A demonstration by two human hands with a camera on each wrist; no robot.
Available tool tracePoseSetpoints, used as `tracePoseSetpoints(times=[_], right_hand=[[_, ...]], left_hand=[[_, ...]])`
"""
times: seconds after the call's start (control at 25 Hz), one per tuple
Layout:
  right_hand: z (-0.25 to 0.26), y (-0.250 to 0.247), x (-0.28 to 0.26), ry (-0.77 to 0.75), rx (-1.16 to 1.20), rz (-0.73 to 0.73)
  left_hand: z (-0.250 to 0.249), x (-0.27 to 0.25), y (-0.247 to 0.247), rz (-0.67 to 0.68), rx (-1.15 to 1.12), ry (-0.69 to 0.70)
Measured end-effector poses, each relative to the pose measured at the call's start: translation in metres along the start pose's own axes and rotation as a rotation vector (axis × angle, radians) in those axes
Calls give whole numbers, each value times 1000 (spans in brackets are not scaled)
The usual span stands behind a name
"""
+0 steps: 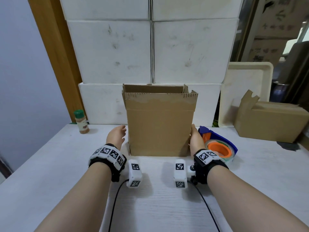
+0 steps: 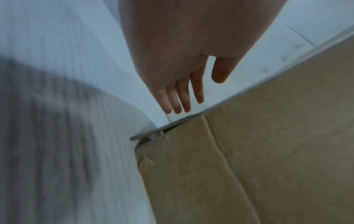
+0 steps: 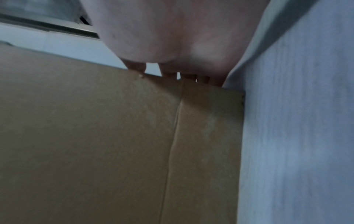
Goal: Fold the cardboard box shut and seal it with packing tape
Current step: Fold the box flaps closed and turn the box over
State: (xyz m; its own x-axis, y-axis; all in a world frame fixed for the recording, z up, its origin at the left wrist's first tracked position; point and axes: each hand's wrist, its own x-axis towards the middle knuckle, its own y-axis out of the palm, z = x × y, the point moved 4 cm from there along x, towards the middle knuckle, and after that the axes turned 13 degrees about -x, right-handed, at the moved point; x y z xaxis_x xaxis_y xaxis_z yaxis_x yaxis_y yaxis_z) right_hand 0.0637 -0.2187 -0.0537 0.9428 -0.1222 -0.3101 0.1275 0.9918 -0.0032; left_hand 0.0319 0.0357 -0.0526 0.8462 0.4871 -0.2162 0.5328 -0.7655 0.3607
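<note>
A brown cardboard box (image 1: pixel 160 128) stands upright at the middle of the white table (image 1: pixel 50 164), top flaps raised and its mouth open. My left hand (image 1: pixel 117 134) is just left of the box near its base. In the left wrist view its fingers (image 2: pixel 178 98) are straight and hold nothing, a small gap from the box (image 2: pixel 268 151). My right hand (image 1: pixel 195 139) lies flat against the box's right side. In the right wrist view that hand (image 3: pixel 172 37) reaches past the box's edge (image 3: pixel 95 136), fingertips hidden. A blue tape dispenser (image 1: pixel 220 144) with an orange-cored roll lies right of my right hand.
White boxes (image 1: pixel 150 52) are stacked like a wall right behind the box. A green-capped spice bottle (image 1: pixel 81 122) stands at the back left. A second cardboard box (image 1: pixel 270 121) and a leaning cream tray (image 1: pixel 247 84) fill the back right. Black cables trail from my wrists.
</note>
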Motion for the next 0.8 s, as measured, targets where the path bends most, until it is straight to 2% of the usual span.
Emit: tracePoseSetpoints(times=[0.2,0.32,0.44,0.6,0.68,0.8], right_hand=[[1,-3,-9,-27,-87,-22],[-4,-6,-5,19,-180,-107],[4,-6,-16,39,-284,-100],[13,-6,-20,-61,-471,-73],[15,-5,-19,-76,-484,-72],[13,-5,-17,1,-414,-78]], left_hand=[[0,-16,9,74,-61,-57],[1,-24,11,88,-63,-65],[2,-27,13,86,-39,-64],[0,-31,15,72,-30,-60],[-2,-34,16,81,-68,-56],[-6,-36,18,97,-103,-46]])
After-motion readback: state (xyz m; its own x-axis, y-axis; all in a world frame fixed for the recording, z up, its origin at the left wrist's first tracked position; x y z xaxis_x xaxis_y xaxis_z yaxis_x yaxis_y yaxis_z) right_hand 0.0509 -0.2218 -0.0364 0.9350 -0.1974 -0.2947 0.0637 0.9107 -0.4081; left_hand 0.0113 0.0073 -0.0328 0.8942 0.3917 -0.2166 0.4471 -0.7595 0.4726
